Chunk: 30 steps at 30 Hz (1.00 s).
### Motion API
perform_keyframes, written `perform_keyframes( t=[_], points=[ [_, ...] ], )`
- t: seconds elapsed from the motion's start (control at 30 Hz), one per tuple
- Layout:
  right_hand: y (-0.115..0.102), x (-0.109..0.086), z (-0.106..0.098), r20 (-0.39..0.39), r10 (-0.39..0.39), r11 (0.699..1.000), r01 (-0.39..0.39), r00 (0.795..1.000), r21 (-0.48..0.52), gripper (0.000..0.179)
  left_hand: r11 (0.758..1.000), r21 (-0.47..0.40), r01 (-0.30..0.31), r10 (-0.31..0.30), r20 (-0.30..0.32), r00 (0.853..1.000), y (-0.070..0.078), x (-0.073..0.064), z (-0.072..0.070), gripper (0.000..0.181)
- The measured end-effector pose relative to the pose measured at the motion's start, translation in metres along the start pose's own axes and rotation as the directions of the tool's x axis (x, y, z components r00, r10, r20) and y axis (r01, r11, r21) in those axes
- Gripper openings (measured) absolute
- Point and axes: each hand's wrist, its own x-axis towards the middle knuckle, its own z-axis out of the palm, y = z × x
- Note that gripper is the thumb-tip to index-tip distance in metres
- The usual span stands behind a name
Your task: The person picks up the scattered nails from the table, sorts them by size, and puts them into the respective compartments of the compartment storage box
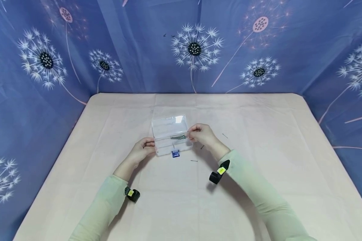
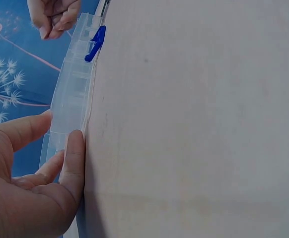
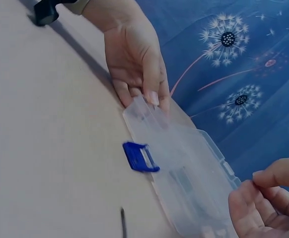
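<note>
A blue backdrop (image 1: 144,50) fills the top and sides of the head view, printed with white dandelion heads (image 1: 194,49) that have black, pale-dotted centres; toward the upper right and upper left, pink flower discs (image 1: 260,24) carry darker spots. The counter (image 1: 265,140) is plain pale pinkish beige. At mid-frame, the box (image 1: 169,129) is clear and colourless, its latch (image 1: 175,153) deep blue, and the nails (image 1: 178,137) inside look dark greenish. Pale green sleeves (image 1: 105,201) enter from below, with black wrist cameras (image 1: 215,178) bearing yellow tags (image 1: 221,170).
</note>
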Motion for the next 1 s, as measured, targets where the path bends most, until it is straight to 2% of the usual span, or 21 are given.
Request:
perform_keyframes(
  t=[0.23, 0.3, 0.47, 0.57, 0.7, 0.8, 1.0],
  points=[
    [-0.004, -0.008, -0.019, 0.051, -0.124, 0.992, 0.125, 0.991, -0.007, 0.012, 1.0, -0.003, 0.0, 0.0, 0.008, 1.0, 0.002, -0.003, -0.001, 0.05],
    [-0.005, -0.011, -0.024, 0.051, -0.13, 0.99, 0.132, 0.99, -0.038, 0.01, 1.0, 0.0, 0.002, -0.002, 0.008, 1.0, 0.002, -0.003, -0.001, 0.051],
    [-0.004, -0.014, -0.038, 0.034, -0.084, 0.975, 0.089, 0.996, -0.204, 0.014, 1.0, 0.009, 0.007, -0.007, 0.004, 1.0, 0.002, -0.002, 0.0, 0.051],
    [-0.003, -0.015, -0.046, 0.031, -0.092, 0.95, 0.097, 0.995, -0.298, 0.016, 1.0, 0.013, 0.008, -0.008, -0.001, 1.0, 0.002, -0.002, 0.0, 0.05],
    [0.001, -0.018, -0.054, 0.017, -0.149, 0.881, 0.14, 0.989, -0.452, 0.013, 1.0, 0.019, 0.01, -0.01, -0.003, 1.0, 0.002, -0.002, -0.001, 0.05],
    [0.006, -0.02, -0.059, 0.003, -0.181, 0.835, 0.155, 0.983, -0.528, 0.011, 1.0, 0.019, 0.01, -0.01, -0.002, 1.0, 0.002, -0.002, 0.0, 0.051],
    [0.02, -0.025, -0.068, 0.004, -0.172, 0.805, 0.143, 0.985, -0.575, 0.012, 1.0, 0.019, 0.011, -0.011, 0.006, 1.0, 0.001, -0.002, 0.0, 0.05]
  ],
)
